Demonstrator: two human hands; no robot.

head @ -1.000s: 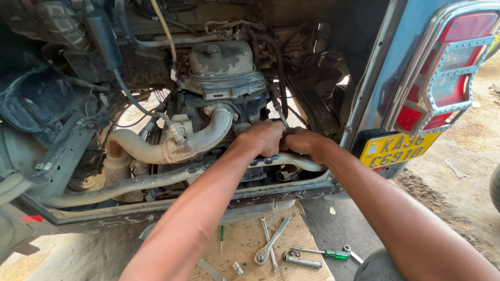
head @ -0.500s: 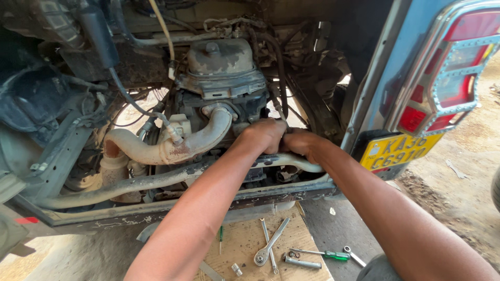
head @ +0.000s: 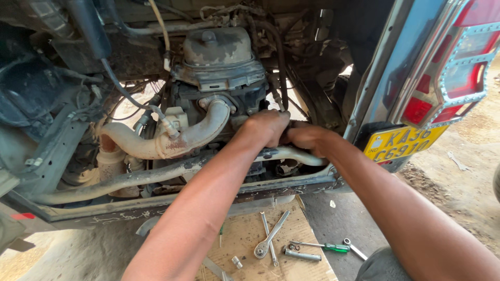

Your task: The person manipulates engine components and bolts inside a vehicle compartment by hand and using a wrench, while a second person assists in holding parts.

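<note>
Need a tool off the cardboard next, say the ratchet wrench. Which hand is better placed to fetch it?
Probably the left. The ratchet wrench lies on the cardboard almost directly under the left forearm. The left hand and right hand both sit on the engine, but the right would have to cross inward.

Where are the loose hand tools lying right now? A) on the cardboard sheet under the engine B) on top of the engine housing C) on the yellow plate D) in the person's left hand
A: the ratchet wrench and the green-handled screwdriver lie on the cardboard sheet on the ground below the engine, while both hands are up at the engine.
</note>
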